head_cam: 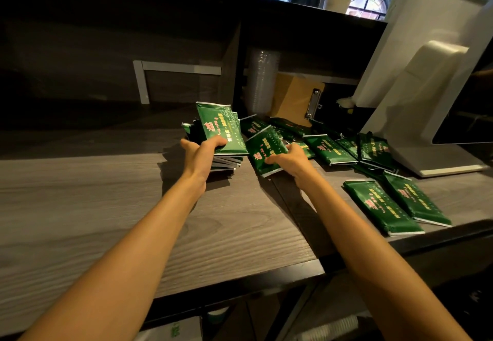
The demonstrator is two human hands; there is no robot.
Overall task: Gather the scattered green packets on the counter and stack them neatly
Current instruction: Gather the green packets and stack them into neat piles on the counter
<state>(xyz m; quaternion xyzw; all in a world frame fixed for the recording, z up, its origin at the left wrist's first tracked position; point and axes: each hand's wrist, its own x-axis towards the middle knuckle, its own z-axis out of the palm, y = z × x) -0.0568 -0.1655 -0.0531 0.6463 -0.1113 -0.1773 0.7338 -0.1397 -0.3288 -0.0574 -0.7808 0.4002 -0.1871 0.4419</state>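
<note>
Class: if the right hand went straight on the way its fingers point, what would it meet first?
Probably the packet stack gripped by the left hand; the right hand itself holds a single packet. Depth is unclear.

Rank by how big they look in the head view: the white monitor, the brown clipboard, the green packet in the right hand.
1. White monitor, clearly largest.
2. Brown clipboard and green packet in the right hand look about alike; the clipboard is farther back and partly hidden, so unranked.
</note>
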